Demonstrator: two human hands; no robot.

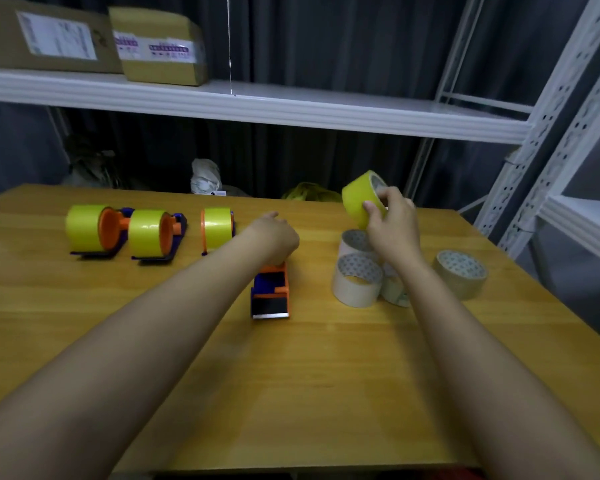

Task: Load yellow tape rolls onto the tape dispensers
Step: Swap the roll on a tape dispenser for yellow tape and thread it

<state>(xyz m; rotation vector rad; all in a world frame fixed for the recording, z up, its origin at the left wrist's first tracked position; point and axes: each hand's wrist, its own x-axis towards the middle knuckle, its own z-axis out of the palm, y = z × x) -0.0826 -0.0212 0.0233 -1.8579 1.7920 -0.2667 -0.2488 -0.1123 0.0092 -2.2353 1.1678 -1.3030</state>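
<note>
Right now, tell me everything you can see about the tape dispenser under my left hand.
The empty tape dispenser is orange and blue, plastic by its look, lying flat on the wooden table near its middle. Its dark front plate with a pale metal edge points toward the camera. No roll shows on it. The left hand grips its far end from above, hiding that part. The white rolls to its right stand apart from it.

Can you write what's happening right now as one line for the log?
right hand: holds yellow tape roll in air | left hand: grips empty dispenser | loaded dispensers: three
</note>
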